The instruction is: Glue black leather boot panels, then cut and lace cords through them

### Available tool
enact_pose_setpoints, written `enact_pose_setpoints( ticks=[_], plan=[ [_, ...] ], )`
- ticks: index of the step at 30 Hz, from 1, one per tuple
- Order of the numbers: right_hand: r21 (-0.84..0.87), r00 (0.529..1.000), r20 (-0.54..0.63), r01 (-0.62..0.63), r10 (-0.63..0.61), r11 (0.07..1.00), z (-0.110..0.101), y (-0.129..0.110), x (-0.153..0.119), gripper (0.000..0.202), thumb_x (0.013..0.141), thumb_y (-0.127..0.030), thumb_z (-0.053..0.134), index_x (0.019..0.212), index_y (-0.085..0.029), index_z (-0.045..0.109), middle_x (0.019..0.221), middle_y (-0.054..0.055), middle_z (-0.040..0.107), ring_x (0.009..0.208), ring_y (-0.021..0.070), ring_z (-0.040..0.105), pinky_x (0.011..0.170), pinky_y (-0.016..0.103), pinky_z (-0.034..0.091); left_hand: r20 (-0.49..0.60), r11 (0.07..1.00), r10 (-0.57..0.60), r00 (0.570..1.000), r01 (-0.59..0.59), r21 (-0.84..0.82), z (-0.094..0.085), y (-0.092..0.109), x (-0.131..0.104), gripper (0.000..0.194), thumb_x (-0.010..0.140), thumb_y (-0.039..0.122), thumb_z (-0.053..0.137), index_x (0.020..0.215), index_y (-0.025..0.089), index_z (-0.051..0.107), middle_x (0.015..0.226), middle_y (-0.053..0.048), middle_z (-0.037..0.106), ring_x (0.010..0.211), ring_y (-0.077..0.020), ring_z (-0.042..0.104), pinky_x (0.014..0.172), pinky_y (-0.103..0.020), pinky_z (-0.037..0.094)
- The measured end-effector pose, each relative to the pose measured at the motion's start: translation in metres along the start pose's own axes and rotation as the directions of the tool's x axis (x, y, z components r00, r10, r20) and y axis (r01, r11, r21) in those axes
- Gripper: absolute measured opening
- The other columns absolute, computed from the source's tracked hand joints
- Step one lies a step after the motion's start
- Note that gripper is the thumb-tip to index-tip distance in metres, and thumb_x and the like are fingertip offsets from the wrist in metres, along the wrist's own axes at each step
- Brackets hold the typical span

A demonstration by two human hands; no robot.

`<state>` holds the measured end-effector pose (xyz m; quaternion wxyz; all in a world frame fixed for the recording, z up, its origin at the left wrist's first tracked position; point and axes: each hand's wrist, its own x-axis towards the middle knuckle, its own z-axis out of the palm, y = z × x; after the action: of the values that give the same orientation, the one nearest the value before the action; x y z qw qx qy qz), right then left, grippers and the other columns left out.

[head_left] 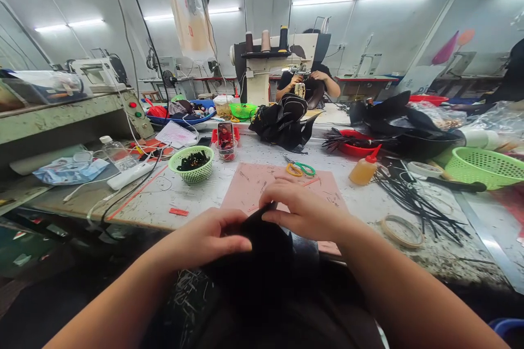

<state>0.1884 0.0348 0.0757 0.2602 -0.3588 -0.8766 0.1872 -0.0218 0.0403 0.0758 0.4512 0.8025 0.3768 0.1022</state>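
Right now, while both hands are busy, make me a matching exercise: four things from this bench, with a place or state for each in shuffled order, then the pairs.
Things
1. black piece
2. scissors
3. phone
4. red-tipped bottle

Places or states
A. upright, screen lit
B. amber inside
C. held by left hand and right hand
D. near pink mat's far edge

Pairs: 1-C; 2-D; 3-A; 4-B
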Motion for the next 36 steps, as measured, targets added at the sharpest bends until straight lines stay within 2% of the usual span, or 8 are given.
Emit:
enact_pose_setpoints(
  ticks=[2, 5, 10, 17, 21, 24, 30, 36],
  plan=[
    [0.002, 0.999, 0.041, -0.015, 0.015, 1.0, -0.002, 0.001, 0.001, 0.009, 0.074, -0.013, 0.062, 0.081, -0.018, 0.06, 0.079, 0.002, 0.065, 0.08, 0.0169, 0.056, 0.084, 0.037, 0.037, 0.006, 0.998, -0.04, 0.999, 0.04, 0.047, 0.002, -0.001, 0.0, 0.019, 0.073, 0.03, 0.06, 0.088, 0.018, 0.063, 0.079, 0.001, 0.064, 0.075, -0.0168, 0.056, 0.066, -0.022, 0.042],
    [0.044, 0.989, 0.138, 0.052, -0.058, 0.998, -0.002, 0.006, 0.004, 0.013, 0.07, -0.022, 0.069, 0.082, -0.018, 0.063, 0.082, 0.002, 0.065, 0.081, 0.017, 0.057, 0.08, 0.033, 0.039, 0.011, 0.996, -0.033, 0.999, 0.032, 0.089, 0.007, -0.002, 0.002, 0.015, 0.073, 0.028, 0.059, 0.084, 0.018, 0.065, 0.073, 0.003, 0.063, 0.07, -0.015, 0.055, 0.062, -0.021, 0.04],
    [0.15, 0.977, 0.173, 0.099, -0.125, 0.984, 0.0, 0.018, 0.013, 0.012, 0.067, -0.026, 0.072, 0.069, -0.017, 0.064, 0.066, -0.001, 0.06, 0.069, 0.0134, 0.055, 0.069, 0.026, 0.041, 0.028, 0.998, -0.037, 0.999, 0.035, 0.053, 0.008, -0.003, 0.005, 0.017, 0.074, 0.03, 0.058, 0.081, 0.016, 0.065, 0.068, 0.003, 0.061, 0.066, -0.014, 0.053, 0.059, -0.021, 0.039],
    [0.219, 0.978, 0.154, 0.105, -0.141, 0.97, 0.0, 0.029, 0.02, 0.016, 0.068, -0.027, 0.071, 0.068, -0.013, 0.062, 0.064, 0.0, 0.057, 0.065, 0.0124, 0.052, 0.062, 0.025, 0.039, 0.066, 0.999, 0.007, 0.998, -0.004, -0.041, 0.004, -0.004, 0.007, 0.016, 0.075, 0.026, 0.056, 0.083, 0.015, 0.064, 0.07, 0.003, 0.059, 0.068, -0.0136, 0.052, 0.063, -0.022, 0.04],
    [0.034, 0.983, 0.147, 0.102, -0.106, 0.994, -0.002, 0.02, 0.021, 0.015, 0.068, -0.026, 0.071, 0.074, -0.014, 0.064, 0.07, 0.001, 0.06, 0.072, 0.0148, 0.053, 0.071, 0.029, 0.038, 0.022, 0.999, 0.0, 1.0, 0.001, -0.052, 0.002, -0.002, 0.012, 0.014, 0.072, 0.024, 0.057, 0.079, 0.014, 0.063, 0.069, 0.003, 0.058, 0.066, -0.0134, 0.051, 0.06, -0.021, 0.039],
    [-0.039, 0.99, 0.118, 0.081, -0.076, 0.996, -0.003, 0.013, 0.021, 0.021, 0.064, -0.029, 0.074, 0.075, -0.014, 0.064, 0.071, 0.002, 0.062, 0.073, 0.0161, 0.054, 0.07, 0.029, 0.037, 0.002, 1.0, 0.008, 1.0, -0.007, -0.029, 0.0, 0.002, 0.015, 0.01, 0.072, 0.023, 0.057, 0.074, 0.015, 0.062, 0.066, 0.004, 0.056, 0.064, -0.0124, 0.05, 0.057, -0.02, 0.038],
    [0.016, 0.999, 0.046, -0.019, 0.018, 1.0, 0.001, 0.009, 0.02, 0.013, 0.06, -0.018, 0.072, 0.065, -0.015, 0.06, 0.063, -0.002, 0.058, 0.069, 0.0145, 0.052, 0.064, 0.025, 0.036, -0.053, 0.996, 0.068, 0.996, -0.064, 0.067, -0.001, 0.007, 0.018, 0.01, 0.071, 0.025, 0.059, 0.068, 0.015, 0.057, 0.061, 0.006, 0.05, 0.059, -0.0099, 0.044, 0.053, -0.019, 0.033],
    [0.1, 0.995, 0.095, -0.014, 0.004, 0.995, -0.003, 0.015, 0.02, 0.01, 0.063, -0.019, 0.07, 0.067, -0.015, 0.062, 0.062, -0.002, 0.057, 0.067, 0.0134, 0.052, 0.063, 0.025, 0.037, -0.059, 0.997, 0.058, 0.997, -0.055, 0.056, 0.0, 0.01, 0.026, 0.027, 0.071, 0.033, 0.059, 0.055, 0.015, 0.048, 0.051, 0.008, 0.034, 0.051, -0.0075, 0.031, 0.046, -0.02, 0.024]
  ],
)
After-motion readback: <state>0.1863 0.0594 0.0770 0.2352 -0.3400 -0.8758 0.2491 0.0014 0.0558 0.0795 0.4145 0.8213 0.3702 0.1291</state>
